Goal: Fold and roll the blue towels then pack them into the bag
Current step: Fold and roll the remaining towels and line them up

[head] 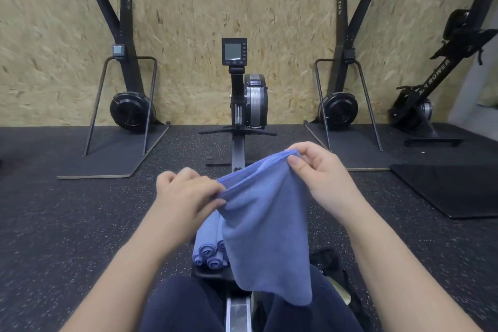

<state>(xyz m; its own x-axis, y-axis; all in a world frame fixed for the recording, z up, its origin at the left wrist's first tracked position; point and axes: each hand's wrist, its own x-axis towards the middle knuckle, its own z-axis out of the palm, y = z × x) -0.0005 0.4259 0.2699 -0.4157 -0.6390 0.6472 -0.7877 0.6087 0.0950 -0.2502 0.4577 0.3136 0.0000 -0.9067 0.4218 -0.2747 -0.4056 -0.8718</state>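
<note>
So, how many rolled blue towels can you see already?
3 show their spiral ends, stacked on the rower seat below the left hand: one upper, one lower left, one lower right. The held towel may hide others.

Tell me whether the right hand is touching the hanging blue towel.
Touching. The head view shows the right hand pinching the top edge of the hanging blue towel between thumb and fingers.

- The left hand [186,194] and the right hand [320,170] each pinch the top edge of a blue towel [265,226].
- The towel hangs down over the person's lap.
- Rolled blue towels [208,252] lie under it on the rowing machine [246,97].
- The floor [67,224] is dark and speckled.
</note>
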